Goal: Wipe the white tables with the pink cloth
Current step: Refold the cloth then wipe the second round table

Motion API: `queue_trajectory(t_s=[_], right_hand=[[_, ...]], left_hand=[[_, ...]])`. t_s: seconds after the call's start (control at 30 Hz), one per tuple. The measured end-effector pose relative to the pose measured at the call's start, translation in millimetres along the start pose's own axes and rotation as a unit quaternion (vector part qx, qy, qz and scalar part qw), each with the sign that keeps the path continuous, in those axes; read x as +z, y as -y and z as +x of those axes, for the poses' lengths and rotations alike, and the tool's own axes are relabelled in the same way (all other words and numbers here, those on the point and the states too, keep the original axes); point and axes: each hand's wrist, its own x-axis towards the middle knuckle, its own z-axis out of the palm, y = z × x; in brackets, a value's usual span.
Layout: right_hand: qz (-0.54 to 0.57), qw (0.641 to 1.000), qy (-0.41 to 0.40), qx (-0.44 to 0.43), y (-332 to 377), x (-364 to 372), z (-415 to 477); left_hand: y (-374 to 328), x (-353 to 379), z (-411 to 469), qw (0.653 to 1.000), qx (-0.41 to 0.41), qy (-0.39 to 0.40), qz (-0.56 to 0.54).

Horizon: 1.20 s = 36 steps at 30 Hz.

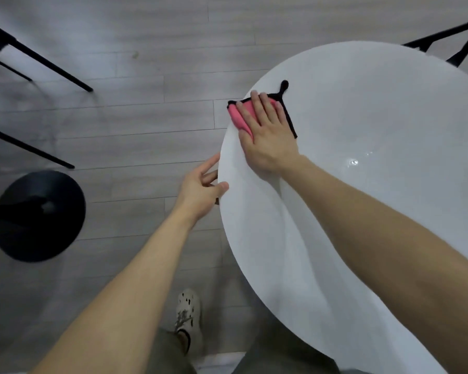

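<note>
The pink cloth (239, 117) is a folded, soft-looking square, bright pink with a narrow black trim along its edges and a small black loop sticking out from its far corner; it lies flat on the round white desk (376, 117), close to the desk's far-left rim, with one rolled pink fold just at that rim. The right hand (268, 139) lies spread on top of it, fingers straight and slightly apart, palm down, covering most of the cloth. The left hand (200, 184) is at the desk's left edge, nearer the person than the cloth; its thumb rests on the top surface and its fingers pass below the rim, so it holds the edge between them.

Counted: one cloth; one desk, glossy, with a small bright glint near its middle; two bare hands; one round black base (38, 215) on the grey plank floor (146, 76), well left of the desk; thin black legs (38, 55) further left and beyond it, their number unclear; one black frame (449, 41) past the desk's far-right rim; one pale speckled shoe (188, 311) on the floor beside the desk's near-left edge.
</note>
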Motion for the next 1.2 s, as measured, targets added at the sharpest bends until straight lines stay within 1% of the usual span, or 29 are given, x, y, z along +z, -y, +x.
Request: queue_trajectory(t_s=[0.03, 0.1, 0.17, 0.2, 0.3, 0.37, 0.43, 0.5, 0.67, 0.77, 0.83, 0.93, 1.0, 1.03, 1.07, 1.1, 1.13, 1.17, 1.2], right_hand=[[0.001, 1.000, -0.006, 0.018, 6, 3, 1], [0.007, 1.000, -0.019, 0.020, 19, 12, -18], [0.010, 0.999, -0.032, 0.011, 36, 20, -60], [0.010, 0.999, -0.036, 0.022, 45, 24, -88], [-0.003, 0.995, -0.043, 0.091, 78, 37, -180], [-0.012, 0.989, -0.030, 0.143, 106, 46, -230], [-0.007, 0.979, -0.039, 0.200, 123, 53, -247], [-0.002, 0.972, -0.052, 0.227, 127, 54, -224], [0.028, 0.968, -0.043, 0.245, 106, 35, -98], [0.020, 0.971, -0.035, 0.236, 102, 33, -69], [0.033, 0.975, -0.056, 0.214, 104, 37, -90], [0.040, 0.974, -0.103, 0.196, 115, 49, -158], [0.026, 0.970, -0.103, 0.217, 114, 59, -220], [0.017, 0.964, -0.101, 0.244, 106, 61, -254], [0.008, 0.953, -0.102, 0.284, 92, 61, -288], [0.003, 0.936, -0.099, 0.338, 75, 59, -321], [0.004, 0.911, -0.087, 0.402, 58, 56, -350], [0.009, 0.882, -0.075, 0.465, 44, 53, -372], [0.013, 0.855, -0.068, 0.514, 36, 52, -383]], left_hand=[[-2, -2, 2, 1.000, -0.003, 0.007, -0.003], [0, -11, -1, 1.000, -0.004, 0.028, 0.004], [6, -22, -9, 0.998, -0.004, 0.066, 0.016], [8, -26, -13, 0.996, 0.002, 0.087, 0.021], [1, -33, -7, 0.988, 0.012, 0.137, 0.063], [-5, -35, -9, 0.983, 0.000, 0.173, 0.059], [-6, -35, -13, 0.978, 0.007, 0.200, 0.053], [-3, -35, -17, 0.974, 0.016, 0.218, 0.062], [5, -25, -17, 0.979, 0.021, 0.197, 0.044], [12, -18, -17, 0.983, 0.044, 0.172, 0.052], [19, -15, -19, 0.985, 0.046, 0.158, 0.043], [25, -18, -20, 0.988, 0.043, 0.145, 0.024], [23, -21, -17, 0.988, 0.032, 0.148, 0.026], [22, -21, -16, 0.989, 0.020, 0.147, 0.028], [21, -19, -16, 0.989, 0.015, 0.140, 0.045], [20, -18, -16, 0.987, 0.038, 0.118, 0.105], [18, -18, -17, 0.971, 0.088, 0.081, 0.206], [16, -18, -19, 0.935, 0.152, 0.043, 0.318], [14, -18, -20, 0.888, 0.213, 0.025, 0.406]])
